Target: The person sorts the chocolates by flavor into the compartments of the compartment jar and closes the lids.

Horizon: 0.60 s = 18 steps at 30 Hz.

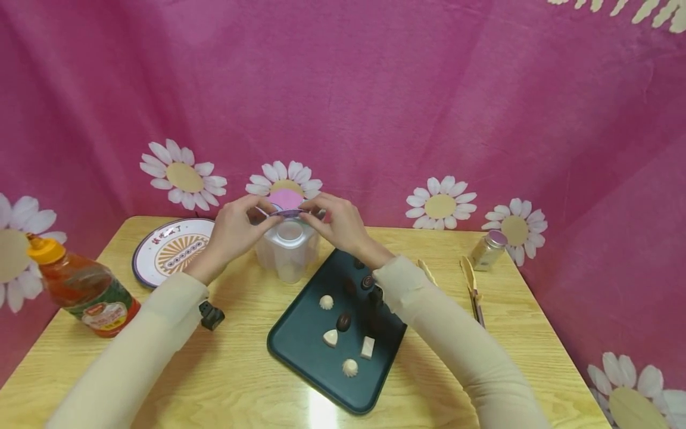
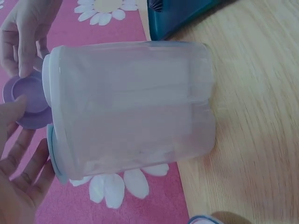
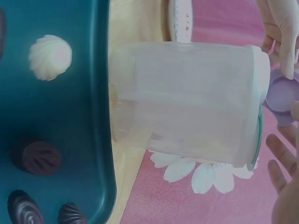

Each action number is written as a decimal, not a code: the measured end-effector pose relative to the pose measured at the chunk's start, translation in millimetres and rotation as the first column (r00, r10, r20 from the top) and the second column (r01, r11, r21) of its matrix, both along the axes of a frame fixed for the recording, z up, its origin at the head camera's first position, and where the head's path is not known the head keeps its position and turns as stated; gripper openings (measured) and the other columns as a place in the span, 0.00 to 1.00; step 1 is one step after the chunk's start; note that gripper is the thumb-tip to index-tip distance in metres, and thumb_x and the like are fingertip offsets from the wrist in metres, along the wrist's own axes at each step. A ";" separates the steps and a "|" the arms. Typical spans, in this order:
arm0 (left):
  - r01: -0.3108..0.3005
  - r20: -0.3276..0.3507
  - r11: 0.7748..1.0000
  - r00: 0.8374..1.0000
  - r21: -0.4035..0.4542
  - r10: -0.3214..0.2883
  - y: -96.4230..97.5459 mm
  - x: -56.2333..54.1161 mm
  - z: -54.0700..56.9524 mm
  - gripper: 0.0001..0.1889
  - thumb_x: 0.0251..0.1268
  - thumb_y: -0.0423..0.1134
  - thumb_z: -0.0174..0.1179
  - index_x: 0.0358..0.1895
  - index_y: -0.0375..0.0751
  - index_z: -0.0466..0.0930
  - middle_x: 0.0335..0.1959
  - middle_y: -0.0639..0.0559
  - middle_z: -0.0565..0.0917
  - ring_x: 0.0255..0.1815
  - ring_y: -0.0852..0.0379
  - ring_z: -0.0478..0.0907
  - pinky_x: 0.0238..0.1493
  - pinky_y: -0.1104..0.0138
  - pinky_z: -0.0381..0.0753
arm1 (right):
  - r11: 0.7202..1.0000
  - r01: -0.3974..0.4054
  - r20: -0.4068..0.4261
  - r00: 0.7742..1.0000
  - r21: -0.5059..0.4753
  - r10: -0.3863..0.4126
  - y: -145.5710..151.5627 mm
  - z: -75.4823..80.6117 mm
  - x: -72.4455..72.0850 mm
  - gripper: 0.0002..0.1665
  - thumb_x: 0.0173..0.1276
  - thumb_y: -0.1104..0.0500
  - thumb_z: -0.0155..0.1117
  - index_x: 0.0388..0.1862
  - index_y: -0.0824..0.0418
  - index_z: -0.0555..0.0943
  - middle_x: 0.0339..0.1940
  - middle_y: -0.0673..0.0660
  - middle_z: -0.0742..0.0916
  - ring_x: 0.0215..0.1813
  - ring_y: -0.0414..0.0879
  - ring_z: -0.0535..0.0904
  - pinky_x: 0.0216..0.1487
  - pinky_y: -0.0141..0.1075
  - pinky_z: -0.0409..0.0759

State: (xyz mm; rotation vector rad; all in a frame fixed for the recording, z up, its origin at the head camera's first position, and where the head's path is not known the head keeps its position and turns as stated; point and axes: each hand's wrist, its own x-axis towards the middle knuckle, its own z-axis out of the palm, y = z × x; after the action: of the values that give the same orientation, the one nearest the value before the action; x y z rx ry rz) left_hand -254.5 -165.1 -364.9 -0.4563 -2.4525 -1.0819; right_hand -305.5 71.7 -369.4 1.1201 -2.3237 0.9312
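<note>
Purple plastic, the lid (image 2: 32, 96) looks light, stiff and slippery, best taken by its rim, where left hand (image 1: 234, 229) and right hand (image 1: 342, 225) pinch it between thumb and fingers; just below both hands stands the cloudy container (image 2: 131, 107), the tray (image 1: 305, 348) nearer the right.

Purple lid (image 2: 32, 93) above upright translucent container (image 2: 135, 109)

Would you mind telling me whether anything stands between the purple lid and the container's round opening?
Nothing visible does: the left hand and right hand hold the purple lid close to the round opening of the container, with no other object between. The dark tray lies off to the right.
</note>
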 end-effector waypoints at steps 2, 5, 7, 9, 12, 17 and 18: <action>-0.025 0.034 0.999 0.999 0.025 0.024 1.6 -1.6 2.1 0.10 0.65 0.37 0.75 0.44 0.37 0.87 0.42 0.40 0.92 0.38 0.44 0.90 0.38 0.65 0.82 | 1.000 0.011 0.025 1.000 -0.023 -0.011 -1.1 1.9 -2.3 0.10 0.72 0.58 0.73 0.49 0.60 0.90 0.42 0.57 0.93 0.42 0.48 0.89 0.40 0.49 0.87; -0.049 0.053 0.997 0.998 0.061 0.046 2.6 -3.5 3.0 0.10 0.65 0.38 0.75 0.44 0.37 0.87 0.42 0.40 0.92 0.37 0.44 0.89 0.36 0.73 0.78 | 0.999 0.024 0.066 0.998 -0.048 -0.020 -3.3 3.8 -4.8 0.11 0.71 0.58 0.74 0.49 0.61 0.90 0.42 0.58 0.93 0.43 0.49 0.89 0.42 0.50 0.88; -0.059 0.066 0.995 0.996 0.083 0.054 2.8 -4.5 3.4 0.11 0.66 0.38 0.74 0.44 0.36 0.87 0.42 0.40 0.91 0.38 0.43 0.89 0.35 0.76 0.76 | 0.997 0.034 0.085 0.996 -0.064 -0.029 -4.5 4.7 -6.1 0.11 0.71 0.59 0.74 0.49 0.62 0.90 0.42 0.59 0.93 0.42 0.50 0.89 0.44 0.49 0.88; -0.069 0.087 0.992 0.994 0.105 0.060 3.1 -5.5 3.4 0.11 0.66 0.39 0.74 0.45 0.37 0.87 0.42 0.40 0.91 0.39 0.43 0.88 0.35 0.78 0.76 | 0.996 0.044 0.101 0.994 -0.078 -0.036 -5.3 5.4 -6.9 0.11 0.70 0.59 0.75 0.49 0.62 0.90 0.42 0.59 0.93 0.41 0.50 0.89 0.46 0.47 0.89; -0.083 0.115 0.989 0.991 0.126 0.069 3.7 -6.6 3.5 0.11 0.67 0.39 0.74 0.45 0.37 0.86 0.43 0.40 0.90 0.40 0.43 0.88 0.35 0.79 0.76 | 0.993 0.047 0.135 0.990 -0.107 -0.033 -5.5 5.6 -7.5 0.12 0.70 0.59 0.75 0.49 0.62 0.90 0.43 0.59 0.94 0.40 0.50 0.89 0.46 0.45 0.89; -0.089 0.139 0.987 0.988 0.132 0.071 3.6 -6.2 3.1 0.12 0.67 0.40 0.74 0.46 0.36 0.86 0.43 0.39 0.90 0.40 0.43 0.87 0.36 0.77 0.76 | 0.990 0.058 0.216 0.976 -0.131 -0.029 0.6 6.1 -3.0 0.13 0.71 0.58 0.75 0.51 0.61 0.89 0.45 0.59 0.94 0.42 0.50 0.89 0.47 0.44 0.89; -0.091 0.145 0.987 0.987 0.132 0.072 3.5 -5.6 3.3 0.12 0.67 0.40 0.74 0.46 0.36 0.86 0.43 0.39 0.90 0.40 0.44 0.87 0.36 0.77 0.77 | 0.989 0.066 0.227 0.973 -0.130 -0.035 3.4 6.4 -1.2 0.14 0.71 0.58 0.74 0.52 0.61 0.89 0.45 0.59 0.94 0.42 0.51 0.89 0.48 0.44 0.89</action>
State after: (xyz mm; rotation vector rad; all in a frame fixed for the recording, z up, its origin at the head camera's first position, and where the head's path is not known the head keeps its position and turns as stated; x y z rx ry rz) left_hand -260.1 -161.7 -361.6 -0.2420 -2.4698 -1.2784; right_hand -306.7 75.1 -363.0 0.9384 -2.4072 1.2345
